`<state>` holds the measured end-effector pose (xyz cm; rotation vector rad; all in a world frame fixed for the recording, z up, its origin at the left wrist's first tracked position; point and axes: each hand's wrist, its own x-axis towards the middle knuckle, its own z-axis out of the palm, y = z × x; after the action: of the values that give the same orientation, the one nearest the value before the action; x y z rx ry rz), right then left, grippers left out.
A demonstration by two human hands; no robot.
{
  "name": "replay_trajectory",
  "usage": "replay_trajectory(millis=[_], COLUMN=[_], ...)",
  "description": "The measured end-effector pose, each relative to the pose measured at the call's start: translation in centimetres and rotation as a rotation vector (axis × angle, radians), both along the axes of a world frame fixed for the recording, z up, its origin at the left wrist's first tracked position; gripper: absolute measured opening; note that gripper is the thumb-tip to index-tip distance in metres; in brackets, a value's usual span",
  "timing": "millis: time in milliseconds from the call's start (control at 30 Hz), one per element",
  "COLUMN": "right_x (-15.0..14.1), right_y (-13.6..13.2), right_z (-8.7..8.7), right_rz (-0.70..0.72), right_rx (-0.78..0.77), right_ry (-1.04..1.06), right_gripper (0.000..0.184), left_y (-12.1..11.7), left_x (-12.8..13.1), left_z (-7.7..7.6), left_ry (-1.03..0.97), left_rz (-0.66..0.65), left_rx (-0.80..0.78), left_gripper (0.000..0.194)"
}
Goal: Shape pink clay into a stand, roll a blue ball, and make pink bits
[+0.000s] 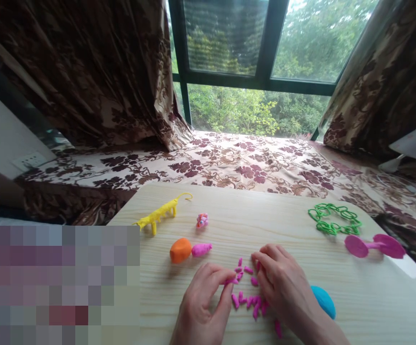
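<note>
Small pink clay pieces [250, 301] lie scattered on the table [283, 215] between my two hands. Between thumb and forefinger, my left hand [206, 299] pinches a pink clay piece [232, 281], low over the tabletop. My right hand [283, 278] is curled palm down, its fingertips closed around another pink clay piece [258, 264]; the thumb is partly hidden. A blue clay lump [323, 302] sits beside my right wrist, partly covered by it. Beyond my left hand are an orange clay lump [181, 250] and a larger pink clay piece [202, 249] touching it.
Toward the back left stands a yellow clay animal figure [159, 214], with a small pink and orange clay figure [202, 220] near it. At the right lie a green clay chain [333, 219] and a pink dumbbell-shaped piece [375, 245]. A window ledge with patterned cloth [243, 165] borders the table.
</note>
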<state>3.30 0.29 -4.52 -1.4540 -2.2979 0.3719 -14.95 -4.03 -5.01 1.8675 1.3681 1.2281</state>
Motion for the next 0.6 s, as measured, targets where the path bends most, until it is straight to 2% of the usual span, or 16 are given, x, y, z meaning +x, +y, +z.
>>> replay_trajectory(millis=[100, 167, 233, 333, 600], right_x=[-0.1, -0.5, -0.9, -1.6, -2.2], right_y=[-0.3, -0.7, -1.1, -1.5, -2.0], right_z=[0.6, 1.1, 1.5, 1.6, 1.8], right_rz=[0.04, 0.135, 0.259, 0.362, 0.312], right_rx=[0.033, 0.059, 0.066, 0.074, 0.122], right_ry=[0.021, 0.093, 0.163, 0.217, 0.312], right_gripper=[0.029, 0.04, 0.042, 0.035, 0.013], left_y=[0.0, 0.0, -0.1, -0.2, -0.5], left_x=[0.0, 0.0, 0.0, 0.1, 0.2], left_z=[-0.1, -0.1, 0.1, 0.4, 0.9], left_ry=[-0.003, -0.017, -0.025, -0.023, -0.017], left_rz=[0.014, 0.04, 0.05, 0.022, -0.041], left_rx=[-0.024, -0.05, -0.072, -0.103, -0.102], left_gripper=[0.015, 0.012, 0.011, 0.012, 0.012])
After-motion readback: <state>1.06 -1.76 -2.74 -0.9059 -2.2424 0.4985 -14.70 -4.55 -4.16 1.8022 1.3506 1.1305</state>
